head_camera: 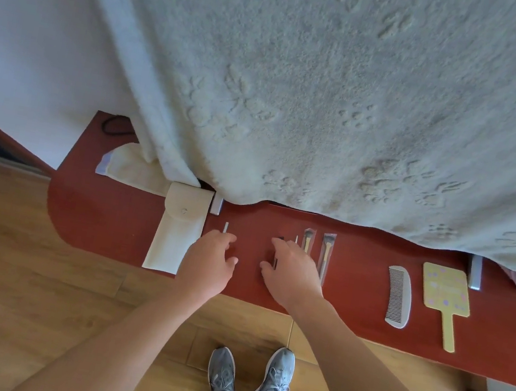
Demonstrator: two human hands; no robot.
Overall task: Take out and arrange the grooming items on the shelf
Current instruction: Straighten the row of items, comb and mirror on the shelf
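Both hands reach over the red shelf (pixel 355 281): the left hand (pixel 209 257), loosely bent just right of the cream pouch (pixel 176 232), covers a thin white stick (pixel 226 226), grip unclear; the right hand (pixel 293 272), spread flat further right, lies over a dark tool (pixel 280 238). A pale blanket (pixel 337 88) overhangs the shelf behind the pouch, and far right of the pouch lie a yellow mirror (pixel 444 293), grey comb (pixel 399 296) and two brushes (pixel 326 252).

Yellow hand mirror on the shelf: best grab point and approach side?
Grip the hand mirror by its narrow handle, coming from the front edge of the shelf. The mirror lies flat with the handle pointing toward the person and ending near that edge, so a pinch across the handle's sides looks easiest. The head is wide, and the comb lies close on its left.
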